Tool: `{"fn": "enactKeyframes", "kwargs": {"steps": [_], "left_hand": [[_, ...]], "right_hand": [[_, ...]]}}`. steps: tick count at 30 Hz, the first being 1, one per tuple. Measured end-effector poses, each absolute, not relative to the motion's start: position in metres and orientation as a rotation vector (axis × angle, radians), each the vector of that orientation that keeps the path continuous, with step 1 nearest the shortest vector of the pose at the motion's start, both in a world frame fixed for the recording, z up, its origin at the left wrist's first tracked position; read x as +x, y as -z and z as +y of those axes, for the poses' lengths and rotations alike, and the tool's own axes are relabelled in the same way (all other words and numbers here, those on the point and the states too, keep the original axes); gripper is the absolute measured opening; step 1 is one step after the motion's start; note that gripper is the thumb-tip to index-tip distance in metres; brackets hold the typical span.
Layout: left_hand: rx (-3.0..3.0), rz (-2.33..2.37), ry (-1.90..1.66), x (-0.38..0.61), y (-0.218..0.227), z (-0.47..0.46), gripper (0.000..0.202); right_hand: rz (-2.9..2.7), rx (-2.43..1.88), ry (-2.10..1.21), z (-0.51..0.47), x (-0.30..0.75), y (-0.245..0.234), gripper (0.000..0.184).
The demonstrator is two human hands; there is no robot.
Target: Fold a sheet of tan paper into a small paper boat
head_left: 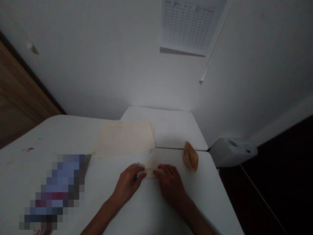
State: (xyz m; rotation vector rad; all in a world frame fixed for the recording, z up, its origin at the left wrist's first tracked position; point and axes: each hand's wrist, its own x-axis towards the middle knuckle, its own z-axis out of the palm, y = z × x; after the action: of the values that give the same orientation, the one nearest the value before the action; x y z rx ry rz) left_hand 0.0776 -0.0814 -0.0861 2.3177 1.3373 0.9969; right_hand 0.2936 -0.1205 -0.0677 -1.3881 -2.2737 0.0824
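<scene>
A small piece of cream paper (149,172), folded by the look of it, lies on the white table between my two hands. My left hand (130,178) pinches its left end between thumb and fingers. On the right end, my right hand (170,179) has its thumb and curled fingers closed over the paper, hiding that part. Just beyond my hands rests a stack of flat cream paper sheets (126,138), slightly uneven at the edges. A folded brown paper boat (190,156) sits to the right of my right hand, apart from it.
Two white tables (171,125) meet in a seam past my hands. A blurred-out object (56,186) is at the left, near part of another person's hand (43,231). Beyond the right edge, a white plastic jerrycan (232,151) stands low. A printed chart (188,24) hangs on the wall.
</scene>
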Motion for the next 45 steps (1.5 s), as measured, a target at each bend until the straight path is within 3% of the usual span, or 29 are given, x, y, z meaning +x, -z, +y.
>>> {"fn": "enactKeyframes", "kwargs": {"steps": [45], "left_hand": [[2.310,1.308,-0.998,0.079,0.080,-0.081,0.016]], "right_hand": [[-2.237,-1.607,-0.019,-0.158,0.317,0.069,0.037]]}}
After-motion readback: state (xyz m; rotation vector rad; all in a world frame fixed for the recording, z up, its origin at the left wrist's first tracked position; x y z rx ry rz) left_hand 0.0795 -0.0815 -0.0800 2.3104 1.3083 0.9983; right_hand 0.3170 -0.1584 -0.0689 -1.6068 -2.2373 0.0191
